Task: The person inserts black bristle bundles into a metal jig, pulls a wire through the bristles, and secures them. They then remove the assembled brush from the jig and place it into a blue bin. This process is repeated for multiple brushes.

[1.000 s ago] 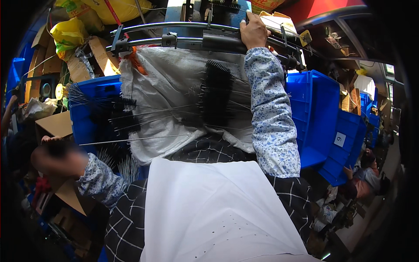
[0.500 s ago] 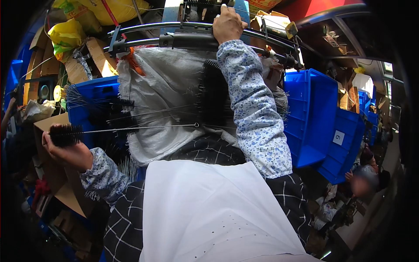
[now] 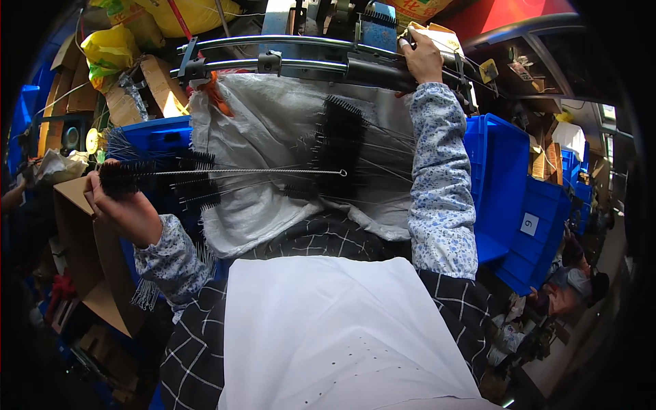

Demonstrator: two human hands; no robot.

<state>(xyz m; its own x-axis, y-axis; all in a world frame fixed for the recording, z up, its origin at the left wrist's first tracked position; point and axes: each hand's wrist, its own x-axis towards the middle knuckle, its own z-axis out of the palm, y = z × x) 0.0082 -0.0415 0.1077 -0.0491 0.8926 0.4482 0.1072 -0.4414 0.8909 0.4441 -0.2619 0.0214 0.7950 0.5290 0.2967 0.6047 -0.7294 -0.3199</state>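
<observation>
My left hand [image 3: 126, 208] is closed around the bristle end of a wire brush [image 3: 246, 171]. Its twisted wire stem stretches level to the right and ends in a small ring above the sack. On the rails ahead, my right hand [image 3: 425, 58] grips the right end of a black sliding carriage [image 3: 379, 70]. Between my arms, a pile of black-bristled brushes [image 3: 339, 137] lies on a whitish woven sack [image 3: 249, 102] over my lap. Other dark brushes [image 3: 195, 181] lie to the left, behind the held one.
Two metal rails [image 3: 301, 43] cross the bench in front of me. Blue crates [image 3: 502, 184] stand at right, another blue crate [image 3: 154, 130] at left beside an open cardboard box [image 3: 99, 266]. Yellow bags [image 3: 109, 51] sit at far left. Another person [image 3: 570, 290] is at lower right.
My right hand and the black carriage have slid right along the rails. My left hand has moved up and slightly right with the brush.
</observation>
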